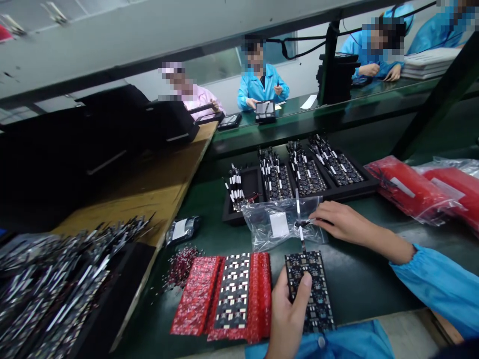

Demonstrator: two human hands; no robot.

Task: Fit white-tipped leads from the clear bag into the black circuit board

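Note:
My left hand [292,304] grips a black circuit board panel [318,284] near the front edge of the bench, its thumb lying across the face. A thin flex cable [301,233] with white sections stands up from the panel's top edge. At a dark part of this cable my right hand [337,219] is closed in a pinch on a thin pale end; the exact piece is partly hidden by the fingers. Behind the cable lies a clear plastic bag [258,227] with a white label. Left of the panel, another board panel [234,291] rests on red bubble wrap [194,294].
A black foam tray [368,187] holds rows of small boards with cables. Red bagged packs [404,187] lie to the right. Tiny loose parts [183,267] are heaped beside the bubble wrap. More cabled boards [75,289] fill the left side. Co-workers [264,82] sit across the bench.

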